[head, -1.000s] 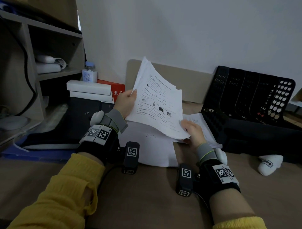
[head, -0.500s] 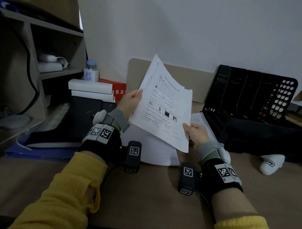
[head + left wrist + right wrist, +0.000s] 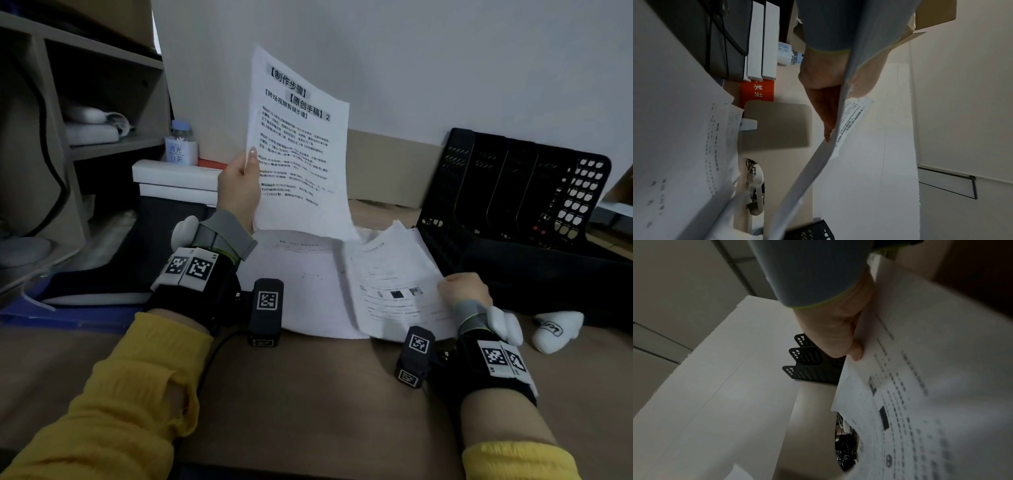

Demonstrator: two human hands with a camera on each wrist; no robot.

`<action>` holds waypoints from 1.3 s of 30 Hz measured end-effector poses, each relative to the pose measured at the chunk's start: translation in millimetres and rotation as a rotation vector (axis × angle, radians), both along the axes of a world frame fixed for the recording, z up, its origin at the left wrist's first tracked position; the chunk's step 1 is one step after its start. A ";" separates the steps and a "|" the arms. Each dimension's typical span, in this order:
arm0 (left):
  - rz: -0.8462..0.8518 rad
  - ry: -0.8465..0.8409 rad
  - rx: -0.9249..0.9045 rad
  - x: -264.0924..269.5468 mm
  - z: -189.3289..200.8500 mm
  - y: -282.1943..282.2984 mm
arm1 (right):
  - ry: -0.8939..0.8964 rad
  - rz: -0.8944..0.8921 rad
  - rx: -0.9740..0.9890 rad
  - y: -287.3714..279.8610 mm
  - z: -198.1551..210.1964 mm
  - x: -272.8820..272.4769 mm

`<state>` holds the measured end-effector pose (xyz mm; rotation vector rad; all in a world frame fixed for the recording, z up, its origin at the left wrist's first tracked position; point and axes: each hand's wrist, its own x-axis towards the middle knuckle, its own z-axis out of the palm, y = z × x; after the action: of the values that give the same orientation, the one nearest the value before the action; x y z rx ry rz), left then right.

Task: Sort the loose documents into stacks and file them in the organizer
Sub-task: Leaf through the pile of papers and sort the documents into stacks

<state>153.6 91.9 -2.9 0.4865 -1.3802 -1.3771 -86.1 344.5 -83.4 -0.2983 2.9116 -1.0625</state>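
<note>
My left hand (image 3: 239, 185) pinches a raised sheaf of printed sheets (image 3: 298, 150) by its left edge, held upright above the table; the left wrist view shows the same sheets (image 3: 840, 129) edge-on, pinched between thumb and fingers (image 3: 828, 116). My right hand (image 3: 462, 291) pinches one printed sheet with small pictures (image 3: 394, 284) at its right edge, low over the paper pile; the right wrist view shows that sheet (image 3: 920, 386) in its grip. A pile of white papers (image 3: 301, 284) lies flat between my hands. The black mesh organizer (image 3: 513, 192) stands at the right.
White boxes (image 3: 171, 178) sit on a dark case (image 3: 113, 260) at the left, with a bottle (image 3: 181, 144) and shelves (image 3: 102, 102) behind. A white oval object (image 3: 558, 329) lies right of my right wrist. A beige board (image 3: 387, 171) leans against the wall.
The top sheet with pictures left the raised sheaf: my right hand drew it down and right toward the table. My left hand lifted the remaining sheets higher, showing a new page.
</note>
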 end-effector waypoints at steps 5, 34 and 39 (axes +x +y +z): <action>-0.037 -0.014 -0.024 -5.9 0.2 7.7 | 0.068 0.000 0.000 1.8 -0.7 -1.1; -0.305 -0.199 0.079 -43.8 -35.9 60.3 | -0.186 0.437 -0.617 -16.3 2.7 22.0; -0.438 -0.429 0.070 -47.3 -39.3 71.9 | 0.014 0.271 -0.672 -10.1 7.9 7.5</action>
<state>106.3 163.8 -42.2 0.5708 -1.8712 -1.7465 -78.6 334.4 -75.5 -0.6837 2.3246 -1.9344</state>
